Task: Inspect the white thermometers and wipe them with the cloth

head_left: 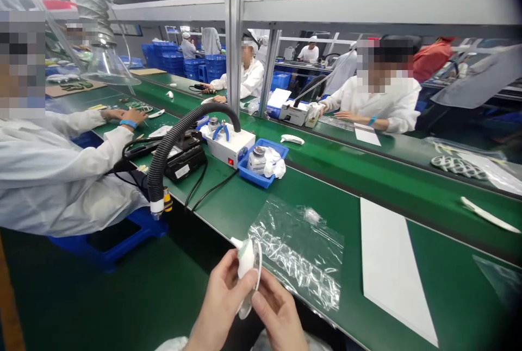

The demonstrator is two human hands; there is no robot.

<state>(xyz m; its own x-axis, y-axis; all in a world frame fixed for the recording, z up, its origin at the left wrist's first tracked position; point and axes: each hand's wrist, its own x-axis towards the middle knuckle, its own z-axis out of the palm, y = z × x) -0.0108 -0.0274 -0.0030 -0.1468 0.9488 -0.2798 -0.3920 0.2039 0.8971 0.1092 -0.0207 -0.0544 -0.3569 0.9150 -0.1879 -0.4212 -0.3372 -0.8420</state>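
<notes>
My left hand (220,302) and my right hand (279,313) both grip a small white plastic part (246,259) over the front edge of the green workbench (408,210). A curved piece of clear plastic or film (253,280) sits against the white part, partly hidden by my fingers. I cannot tell what the part is. To the right of my hands, a clear plastic bag (299,250) lies flat on the bench, and beyond it lies a long white sheet (391,269).
A blue tray (261,163) holds a metal-topped container and white cloth, next to a white box unit (228,147) with blue-handled pliers. A black ribbed hose (171,144) arches over the bench. Co-workers in white coats sit along the benches, with blue crates behind.
</notes>
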